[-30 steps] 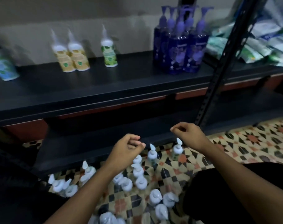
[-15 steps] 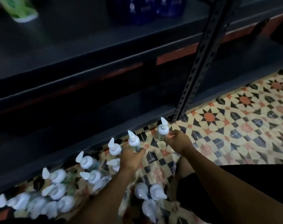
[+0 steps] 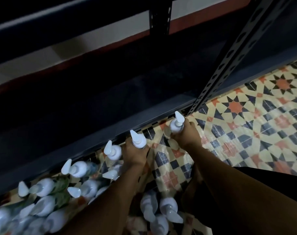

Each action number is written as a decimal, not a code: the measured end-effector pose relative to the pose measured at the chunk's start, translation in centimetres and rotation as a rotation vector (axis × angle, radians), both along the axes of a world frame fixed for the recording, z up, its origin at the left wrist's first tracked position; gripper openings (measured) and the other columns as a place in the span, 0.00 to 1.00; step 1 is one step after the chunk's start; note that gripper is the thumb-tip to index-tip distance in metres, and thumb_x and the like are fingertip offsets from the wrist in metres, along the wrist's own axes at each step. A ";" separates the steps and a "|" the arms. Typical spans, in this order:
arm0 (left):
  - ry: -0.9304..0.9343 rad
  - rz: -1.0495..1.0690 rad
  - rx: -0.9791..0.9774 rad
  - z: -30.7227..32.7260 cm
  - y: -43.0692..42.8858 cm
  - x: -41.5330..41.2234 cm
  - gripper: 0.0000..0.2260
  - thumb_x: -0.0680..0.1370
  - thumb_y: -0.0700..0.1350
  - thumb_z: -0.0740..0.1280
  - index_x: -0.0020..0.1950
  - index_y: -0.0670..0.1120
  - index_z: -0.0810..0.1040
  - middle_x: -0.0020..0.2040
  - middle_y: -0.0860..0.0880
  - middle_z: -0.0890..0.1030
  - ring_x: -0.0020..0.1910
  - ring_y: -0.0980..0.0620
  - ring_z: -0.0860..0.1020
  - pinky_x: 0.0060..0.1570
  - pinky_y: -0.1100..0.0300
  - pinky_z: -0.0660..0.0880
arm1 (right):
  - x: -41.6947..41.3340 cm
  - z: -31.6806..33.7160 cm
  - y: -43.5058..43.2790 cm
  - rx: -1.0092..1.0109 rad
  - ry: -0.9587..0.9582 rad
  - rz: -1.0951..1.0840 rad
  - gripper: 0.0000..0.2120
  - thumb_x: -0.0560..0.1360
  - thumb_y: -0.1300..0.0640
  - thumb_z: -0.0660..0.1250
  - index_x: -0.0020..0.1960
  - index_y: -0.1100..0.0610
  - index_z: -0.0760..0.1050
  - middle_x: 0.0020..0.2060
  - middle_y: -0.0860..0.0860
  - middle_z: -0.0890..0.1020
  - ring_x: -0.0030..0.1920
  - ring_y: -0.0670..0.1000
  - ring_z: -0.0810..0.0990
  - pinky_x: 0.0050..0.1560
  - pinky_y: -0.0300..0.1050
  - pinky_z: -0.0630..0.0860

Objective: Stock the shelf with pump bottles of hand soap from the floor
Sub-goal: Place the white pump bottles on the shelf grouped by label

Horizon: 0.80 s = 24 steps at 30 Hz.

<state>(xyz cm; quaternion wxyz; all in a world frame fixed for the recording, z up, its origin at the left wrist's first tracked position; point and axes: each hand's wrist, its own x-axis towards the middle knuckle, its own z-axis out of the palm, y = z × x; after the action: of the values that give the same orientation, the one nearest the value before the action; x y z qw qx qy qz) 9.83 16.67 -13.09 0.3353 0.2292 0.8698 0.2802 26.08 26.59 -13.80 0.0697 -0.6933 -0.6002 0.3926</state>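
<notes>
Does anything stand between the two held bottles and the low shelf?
Nothing visible does. Left hand grips the left bottle, right hand the right bottle, beside the shelf edge; the upright post stands further right.

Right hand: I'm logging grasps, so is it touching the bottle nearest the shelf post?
Touching. The head view shows the right hand curled round that bottle just under its top, no gap visible.

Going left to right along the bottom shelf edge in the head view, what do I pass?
Heap of bottles → standing bottle → left hand gripping second bottle → right hand gripping third bottle → tiled floor.
</notes>
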 end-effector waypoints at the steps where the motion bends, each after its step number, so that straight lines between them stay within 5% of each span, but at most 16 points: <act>1: 0.006 -0.007 0.011 -0.2 0.0 0.0 0.29 0.70 0.46 0.79 0.68 0.44 0.74 0.62 0.43 0.81 0.61 0.40 0.79 0.59 0.54 0.73 | 0.1 -0.2 0.1 0.013 0.001 -0.001 0.23 0.70 0.46 0.72 0.61 0.51 0.70 0.52 0.50 0.76 0.52 0.54 0.77 0.51 0.50 0.76; 3: 0.009 -0.009 0.031 -0.3 -0.1 0.1 0.27 0.71 0.47 0.78 0.67 0.45 0.75 0.61 0.44 0.82 0.60 0.40 0.79 0.59 0.53 0.75 | 0.4 -0.5 0.1 0.044 -0.001 -0.004 0.21 0.69 0.43 0.71 0.57 0.49 0.71 0.49 0.49 0.77 0.48 0.54 0.79 0.47 0.51 0.79; 7: 0.037 -0.032 0.058 0.4 -1.2 0.4 0.25 0.70 0.48 0.79 0.65 0.46 0.78 0.58 0.44 0.84 0.58 0.40 0.80 0.58 0.48 0.77 | 0.6 1.1 -1.4 0.076 0.035 -0.016 0.24 0.69 0.53 0.78 0.59 0.52 0.71 0.51 0.49 0.76 0.50 0.52 0.76 0.49 0.50 0.75; 11: -0.056 -0.057 0.121 3.6 -2.9 0.3 0.21 0.70 0.50 0.78 0.59 0.50 0.77 0.53 0.50 0.84 0.53 0.45 0.81 0.50 0.55 0.77 | 0.3 3.9 -2.8 0.082 0.165 -0.074 0.25 0.69 0.55 0.78 0.60 0.53 0.70 0.50 0.50 0.80 0.49 0.55 0.78 0.48 0.50 0.76; 15: -0.093 -0.155 0.270 8.8 -4.6 -1.1 0.17 0.70 0.49 0.78 0.55 0.50 0.76 0.45 0.56 0.81 0.46 0.53 0.80 0.40 0.62 0.72 | -0.4 9.5 -4.0 0.137 0.286 -0.080 0.25 0.69 0.55 0.78 0.60 0.54 0.69 0.51 0.51 0.79 0.51 0.56 0.79 0.47 0.50 0.75; 24: -0.139 -0.234 0.564 26.6 -10.8 -8.5 0.16 0.72 0.46 0.78 0.58 0.51 0.79 0.51 0.55 0.84 0.47 0.60 0.83 0.43 0.66 0.78 | -5.0 25.8 -9.4 0.248 0.606 0.093 0.21 0.71 0.53 0.77 0.61 0.49 0.73 0.51 0.46 0.80 0.50 0.51 0.81 0.49 0.50 0.79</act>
<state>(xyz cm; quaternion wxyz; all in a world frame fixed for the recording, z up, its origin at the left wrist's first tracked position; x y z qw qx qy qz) 1.29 5.88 13.49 0.3471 0.3921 0.7005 0.4848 21.10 17.23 12.05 0.3110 -0.5030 -0.6267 0.5074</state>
